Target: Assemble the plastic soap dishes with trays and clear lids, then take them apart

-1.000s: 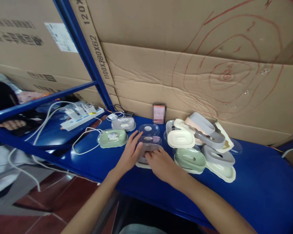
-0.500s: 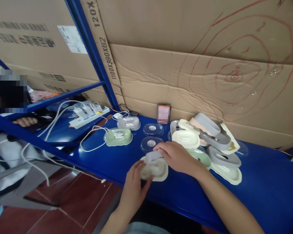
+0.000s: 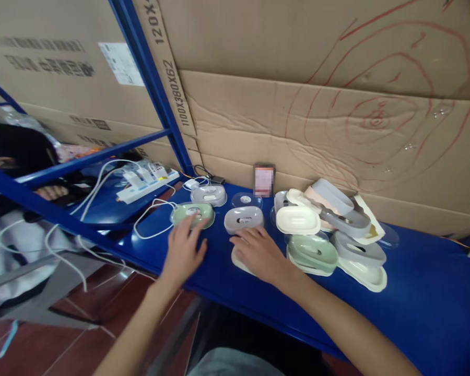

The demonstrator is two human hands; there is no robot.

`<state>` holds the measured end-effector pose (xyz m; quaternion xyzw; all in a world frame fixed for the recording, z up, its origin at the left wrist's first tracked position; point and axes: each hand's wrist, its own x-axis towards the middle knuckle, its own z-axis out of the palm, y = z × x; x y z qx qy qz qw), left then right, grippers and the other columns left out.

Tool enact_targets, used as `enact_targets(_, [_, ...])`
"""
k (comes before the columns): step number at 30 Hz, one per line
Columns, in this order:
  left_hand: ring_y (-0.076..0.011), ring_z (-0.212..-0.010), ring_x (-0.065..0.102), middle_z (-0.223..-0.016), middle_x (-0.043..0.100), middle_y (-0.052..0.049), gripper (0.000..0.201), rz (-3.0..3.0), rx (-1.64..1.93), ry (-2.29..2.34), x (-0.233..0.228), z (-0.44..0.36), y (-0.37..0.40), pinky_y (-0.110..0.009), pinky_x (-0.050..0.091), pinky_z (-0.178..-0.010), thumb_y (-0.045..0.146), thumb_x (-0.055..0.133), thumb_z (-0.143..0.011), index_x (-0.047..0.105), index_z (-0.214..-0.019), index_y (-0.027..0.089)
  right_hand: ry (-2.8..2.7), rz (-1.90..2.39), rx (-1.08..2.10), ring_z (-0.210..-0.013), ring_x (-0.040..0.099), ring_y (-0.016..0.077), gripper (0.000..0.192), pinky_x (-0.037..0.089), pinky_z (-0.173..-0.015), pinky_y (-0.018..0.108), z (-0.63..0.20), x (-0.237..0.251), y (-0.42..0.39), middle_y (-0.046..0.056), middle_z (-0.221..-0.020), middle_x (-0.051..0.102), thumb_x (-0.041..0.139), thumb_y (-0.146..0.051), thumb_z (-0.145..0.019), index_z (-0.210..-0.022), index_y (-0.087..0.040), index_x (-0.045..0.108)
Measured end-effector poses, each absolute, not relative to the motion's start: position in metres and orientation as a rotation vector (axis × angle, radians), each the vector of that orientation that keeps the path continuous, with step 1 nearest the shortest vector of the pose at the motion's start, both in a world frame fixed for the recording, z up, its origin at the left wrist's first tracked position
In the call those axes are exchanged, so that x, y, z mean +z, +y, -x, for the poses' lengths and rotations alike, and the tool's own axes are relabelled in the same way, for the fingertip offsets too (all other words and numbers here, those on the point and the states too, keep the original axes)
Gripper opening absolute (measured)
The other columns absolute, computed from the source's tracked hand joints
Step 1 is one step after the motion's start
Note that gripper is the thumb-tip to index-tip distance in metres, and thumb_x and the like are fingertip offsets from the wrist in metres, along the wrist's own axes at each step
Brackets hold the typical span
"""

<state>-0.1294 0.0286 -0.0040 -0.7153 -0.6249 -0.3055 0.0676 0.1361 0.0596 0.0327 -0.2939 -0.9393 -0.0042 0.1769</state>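
Power strip [image 3: 147, 180] — cardboard boxes [image 3: 297, 104].

On my feed both forearms are bare from the near edge of the frame up to the wrists: no sleeve, cuff or glove shows on either. My left hand [image 3: 183, 251] carries no ring, watch or band that I can make out, and neither does my right hand [image 3: 258, 253]. The fingernails look short and plain, though the picture is too soft to be sure. At the near bottom edge, between the two arms, a patch of light grey-blue cloth [image 3: 235, 365] shows, part of what I wear below.
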Motion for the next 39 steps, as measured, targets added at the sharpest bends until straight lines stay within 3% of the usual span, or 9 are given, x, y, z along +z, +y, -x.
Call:
enact_targets(3, [-0.0503, -0.153, 0.041, -0.162, 0.051, -0.021, 0.063, 2.094, -0.683, -2.019, 0.005, 0.179, 0.055, -0.076, 0.032, -0.121, 0.046, 0.067, -0.097, 0.057, -0.155, 0.022, -2.77, 0.728, -0.115, -0.149, 0.054, 0.0331, 0.049, 0.043, -0.122, 0.055, -0.129, 0.015, 0.054, 0.017, -0.16, 0.058, 0.073, -0.04, -0.103, -0.146, -0.02, 0.062])
enact_targets(5, [-0.0476, -0.14, 0.054, -0.146, 0.062, -0.019, 0.061, 2.096, -0.657, -2.027, 0.007, 0.196, 0.058, -0.072, 0.037, -0.119, 0.054, 0.074, -0.092, 0.066, -0.145, 0.025, -2.8, 0.664, -0.19, -0.15, 0.053, 0.0314, 0.053, 0.043, -0.124, 0.054, -0.129, 0.005, 0.059, 0.016, -0.163, 0.055, 0.074, -0.041, -0.102, -0.149, -0.021, 0.059])
enact_targets(8, [-0.0391, -0.129, 0.061, -0.134, 0.059, -0.013, 0.061, 2.205, -0.827, -1.954, 0.001, 0.198, 0.04, -0.06, 0.046, -0.117, 0.063, 0.077, -0.088, 0.07, -0.137, 0.027, -2.771, 0.544, -0.275, -0.149, 0.054, 0.0283, 0.058, 0.043, -0.125, 0.05, -0.132, -0.003, 0.072, 0.016, -0.166, 0.052, 0.073, -0.038, -0.104, -0.156, -0.022, 0.053])
enact_targets(11, [-0.0355, -0.136, 0.058, -0.145, 0.049, -0.011, 0.061, 2.343, -1.023, -1.902, -0.01, 0.185, 0.013, -0.053, 0.05, -0.118, 0.065, 0.074, -0.092, 0.065, -0.142, 0.03, -2.735, 0.512, -0.284, -0.149, 0.053, 0.0278, 0.064, 0.044, -0.124, 0.048, -0.134, -0.001, 0.075, 0.016, -0.167, 0.051, 0.071, -0.038, -0.105, -0.161, -0.021, 0.047])
enact_targets(16, [-0.0394, -0.149, 0.051, -0.161, 0.046, -0.011, 0.069, 2.512, -1.053, -1.903, -0.019, 0.159, -0.02, -0.061, 0.047, -0.122, 0.062, 0.078, -0.092, 0.055, -0.152, 0.036, -2.709, 0.515, -0.09, -0.149, 0.052, 0.0291, 0.072, 0.042, -0.125, 0.048, -0.125, 0.009, 0.058, 0.016, -0.165, 0.053, 0.055, -0.064, -0.107, -0.159, -0.015, 0.05])
enact_targets(23, [-0.0421, -0.151, 0.052, -0.166, 0.048, -0.013, 0.105, 2.474, -1.283, -2.021, -0.027, 0.142, -0.029, -0.067, 0.046, -0.122, 0.06, 0.091, -0.08, 0.034, -0.166, 0.038, -2.807, 0.553, 0.102, -0.141, 0.059, 0.0272, 0.047, 0.048, -0.117, 0.045, -0.126, 0.029, 0.057, 0.014, -0.153, 0.065, 0.054, -0.046, -0.112, -0.149, -0.017, 0.062])
enact_targets(28, [-0.0418, -0.153, 0.051, -0.172, 0.041, -0.017, 0.118, 2.477, -1.472, -2.061, -0.034, 0.131, -0.029, -0.067, 0.047, -0.121, 0.058, 0.092, -0.079, 0.021, -0.171, 0.038, -2.778, 0.571, 0.223, -0.155, 0.047, 0.0321, 0.067, 0.046, -0.123, 0.052, -0.129, 0.028, 0.052, 0.015, -0.17, 0.048, 0.06, -0.063, -0.106, -0.16, -0.024, 0.053])
enact_targets(31, [-0.0408, -0.152, 0.053, -0.173, 0.039, -0.018, 0.122, 2.501, -1.509, -2.042, -0.035, 0.128, -0.028, -0.064, 0.051, -0.118, 0.057, 0.092, -0.08, 0.015, -0.173, 0.039, -2.72, 0.496, 0.218, -0.153, 0.05, 0.0272, 0.054, 0.047, -0.124, 0.045, -0.133, 0.033, 0.055, 0.013, -0.162, 0.058, 0.056, -0.053, -0.111, -0.155, -0.022, 0.059])
enact_targets(39, [-0.0368, -0.147, 0.056, -0.157, 0.061, -0.007, 0.056, 2.616, -1.173, -1.77, -0.023, 0.135, -0.021, -0.062, 0.052, -0.118, 0.055, 0.079, -0.096, 0.064, -0.148, 0.04, -2.311, 0.945, 0.049, -0.147, 0.055, 0.0267, 0.04, 0.043, -0.127, 0.049, -0.153, 0.042, 0.098, 0.013, -0.149, 0.067, 0.047, -0.035, -0.115, -0.147, -0.021, 0.066])
